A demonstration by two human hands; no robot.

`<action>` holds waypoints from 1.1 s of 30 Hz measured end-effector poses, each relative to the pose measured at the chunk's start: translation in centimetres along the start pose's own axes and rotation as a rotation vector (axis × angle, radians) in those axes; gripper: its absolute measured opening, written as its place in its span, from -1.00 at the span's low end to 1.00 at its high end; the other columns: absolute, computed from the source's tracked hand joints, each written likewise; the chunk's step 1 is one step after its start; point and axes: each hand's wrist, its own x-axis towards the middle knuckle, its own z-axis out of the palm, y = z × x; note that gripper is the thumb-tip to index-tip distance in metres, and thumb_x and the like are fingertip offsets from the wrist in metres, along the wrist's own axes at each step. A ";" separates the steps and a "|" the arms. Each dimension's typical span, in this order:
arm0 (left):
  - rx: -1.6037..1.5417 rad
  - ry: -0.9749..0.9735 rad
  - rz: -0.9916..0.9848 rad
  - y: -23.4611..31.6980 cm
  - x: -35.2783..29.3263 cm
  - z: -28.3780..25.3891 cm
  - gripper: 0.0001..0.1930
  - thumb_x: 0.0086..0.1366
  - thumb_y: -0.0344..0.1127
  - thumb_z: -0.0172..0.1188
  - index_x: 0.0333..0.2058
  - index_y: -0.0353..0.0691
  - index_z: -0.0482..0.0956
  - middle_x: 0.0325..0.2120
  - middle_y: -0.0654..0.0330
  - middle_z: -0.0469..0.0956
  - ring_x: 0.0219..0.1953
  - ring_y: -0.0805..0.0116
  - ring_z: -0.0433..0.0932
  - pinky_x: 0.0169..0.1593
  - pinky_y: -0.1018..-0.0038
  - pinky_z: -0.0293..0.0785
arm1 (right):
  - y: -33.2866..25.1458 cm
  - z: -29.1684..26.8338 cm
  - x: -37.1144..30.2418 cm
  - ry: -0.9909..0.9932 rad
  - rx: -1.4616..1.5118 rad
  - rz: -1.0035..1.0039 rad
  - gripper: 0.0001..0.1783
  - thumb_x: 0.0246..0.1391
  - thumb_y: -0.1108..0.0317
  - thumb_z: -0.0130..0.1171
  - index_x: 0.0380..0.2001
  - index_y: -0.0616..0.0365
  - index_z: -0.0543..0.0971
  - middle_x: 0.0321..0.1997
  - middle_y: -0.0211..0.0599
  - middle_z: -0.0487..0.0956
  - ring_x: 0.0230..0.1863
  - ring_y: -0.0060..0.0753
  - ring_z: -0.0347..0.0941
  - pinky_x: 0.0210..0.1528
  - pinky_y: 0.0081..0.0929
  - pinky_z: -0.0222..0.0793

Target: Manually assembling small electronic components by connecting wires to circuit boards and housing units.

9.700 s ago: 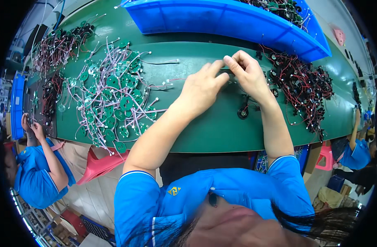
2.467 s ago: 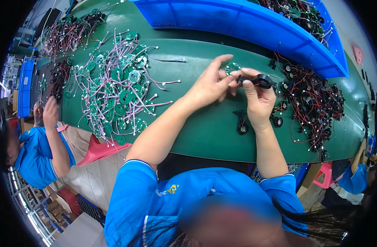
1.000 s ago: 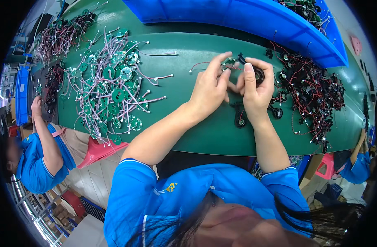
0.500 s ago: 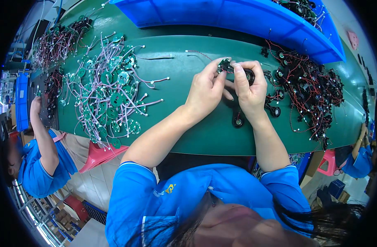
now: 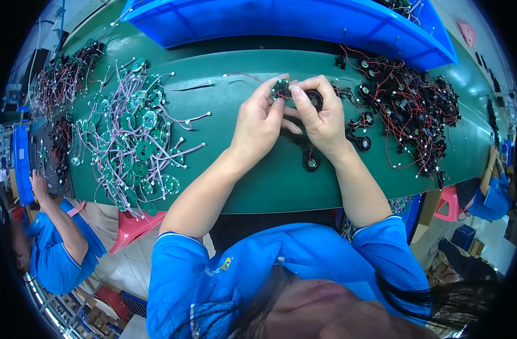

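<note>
Between the fingertips of my left hand [image 5: 259, 120] is a small green circuit board [image 5: 280, 88], pinched at its edge. My right hand [image 5: 326, 120] grips a round black speaker [image 5: 314, 99] close beside the board, thumb pointing toward it. The fingers of both hands partly hide where board and speaker meet, so I cannot tell whether they are joined. A thin red wire [image 5: 242, 74] with a white plug stretches out leftward beyond my left hand. Below my hands a loose black speaker [image 5: 310, 163] lies on the green tabletop [image 5: 270, 189].
To the left spreads a heap of green boards with pale wires [image 5: 142, 127]. Black speakers with red wires [image 5: 414, 107] are piled at the right. A blue bin [image 5: 281, 25] stands along the far side. Co-workers in blue shirts [image 5: 63, 240] are at both sides.
The whole view has shifted slightly, so the table's contents appear farther left. Both hands keep hold of the board and the speaker, with only slight finger movement.
</note>
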 end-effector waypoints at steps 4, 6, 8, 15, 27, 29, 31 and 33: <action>-0.014 -0.008 -0.069 -0.3 0.1 0.0 -0.65 0.28 -0.54 -0.13 0.05 -0.37 0.26 -0.33 0.05 0.49 -0.51 0.40 0.53 -0.45 0.62 0.53 | 0.2 -0.2 0.0 -0.016 -0.060 -0.006 -0.86 0.08 0.34 0.08 -0.40 0.17 0.40 -0.64 -0.41 0.49 -0.65 -0.61 0.35 -0.59 -0.70 0.24; 0.035 -0.028 -0.040 -0.5 0.2 0.1 -0.65 0.28 -0.54 -0.13 0.05 -0.37 0.26 -0.33 0.05 0.49 -0.51 0.40 0.53 -0.45 0.62 0.53 | 0.4 -0.5 0.0 -0.009 -0.082 -0.017 -0.87 0.08 0.34 0.08 -0.40 0.16 0.40 -0.65 -0.41 0.49 -0.67 -0.60 0.36 -0.60 -0.70 0.23; 0.081 -0.056 -0.010 -0.8 0.4 0.3 -0.65 0.28 -0.55 -0.13 0.05 -0.37 0.26 -0.33 0.05 0.49 -0.50 0.40 0.53 -0.44 0.62 0.53 | 0.6 -0.9 0.1 0.003 -0.110 -0.027 -0.87 0.07 0.34 0.08 -0.40 0.16 0.40 -0.66 -0.42 0.49 -0.68 -0.59 0.36 -0.61 -0.70 0.22; 0.375 -0.057 0.227 -1.7 2.3 0.6 -0.62 0.20 -0.61 -0.13 0.02 -0.34 0.28 -0.45 0.05 0.53 -0.55 0.38 0.57 -0.55 0.60 0.45 | 0.3 -2.3 1.4 -0.055 -0.281 0.012 -0.90 0.06 0.37 0.07 -0.41 0.16 0.41 -0.62 -0.41 0.47 -0.64 -0.61 0.32 -0.58 -0.66 0.24; 0.491 0.079 0.155 -1.6 3.3 1.9 -0.61 0.27 -0.50 -0.06 0.08 -0.39 0.21 -0.41 0.09 0.48 -0.47 0.47 0.49 -0.43 0.66 0.42 | 1.9 -3.9 3.6 0.004 -0.116 -0.096 -0.85 0.02 0.26 0.04 -0.46 0.09 0.39 -0.76 -0.41 0.42 -0.77 -0.43 0.29 -0.66 -0.49 0.21; 0.517 0.126 0.122 -1.1 1.9 0.8 -0.61 0.27 -0.48 -0.04 0.08 -0.39 0.23 -0.40 0.09 0.48 -0.44 0.47 0.49 -0.40 0.65 0.42 | 1.5 -2.4 3.3 -0.077 -0.011 0.002 -0.85 0.02 0.26 0.03 -0.46 0.09 0.40 -0.76 -0.41 0.42 -0.76 -0.43 0.29 -0.65 -0.49 0.21; 0.568 0.159 0.140 -1.1 1.3 -0.8 -0.62 0.27 -0.46 -0.01 0.06 -0.39 0.27 -0.33 0.05 0.51 -0.39 0.42 0.50 -0.37 0.64 0.43 | 2.0 -0.7 3.6 -0.140 0.063 0.054 -0.87 0.04 0.28 0.03 -0.46 0.10 0.41 -0.63 -0.38 0.44 -0.68 -0.50 0.30 -0.61 -0.55 0.22; 0.492 0.147 0.145 -1.0 1.2 -1.6 -0.65 0.26 -0.46 -0.02 0.04 -0.36 0.31 -0.27 0.08 0.51 -0.33 0.45 0.48 -0.27 0.68 0.43 | 1.9 0.2 3.3 -0.203 0.144 0.147 -0.91 0.05 0.35 0.02 -0.44 0.11 0.42 -0.52 -0.38 0.42 -0.62 -0.55 0.30 -0.58 -0.59 0.23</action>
